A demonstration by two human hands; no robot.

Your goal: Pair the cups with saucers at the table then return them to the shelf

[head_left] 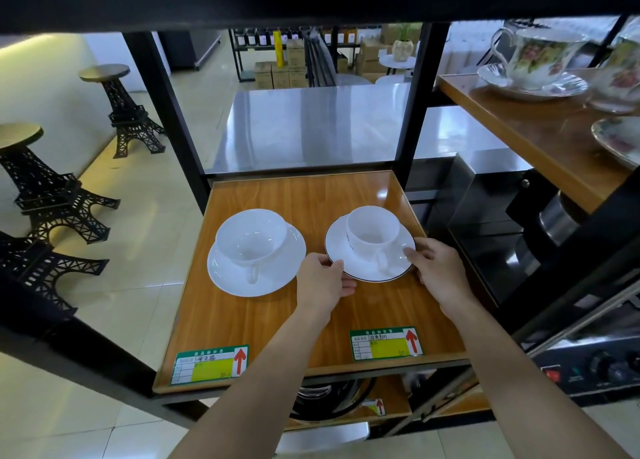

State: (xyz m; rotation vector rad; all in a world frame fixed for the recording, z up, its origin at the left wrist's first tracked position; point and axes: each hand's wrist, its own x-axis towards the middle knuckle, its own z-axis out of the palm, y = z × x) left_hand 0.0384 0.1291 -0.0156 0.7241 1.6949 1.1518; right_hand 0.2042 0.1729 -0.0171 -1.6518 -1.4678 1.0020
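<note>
Head view: left hand [323,278] and right hand [438,268] pinch opposite rims of saucer [367,261], cup [372,230] between them, on shelf [277,320]. Return step; next, let go gently.

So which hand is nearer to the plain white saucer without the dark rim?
Left. The left hand lies just right of the plain saucer; the right hand is beyond the dark-rimmed saucer.
</note>
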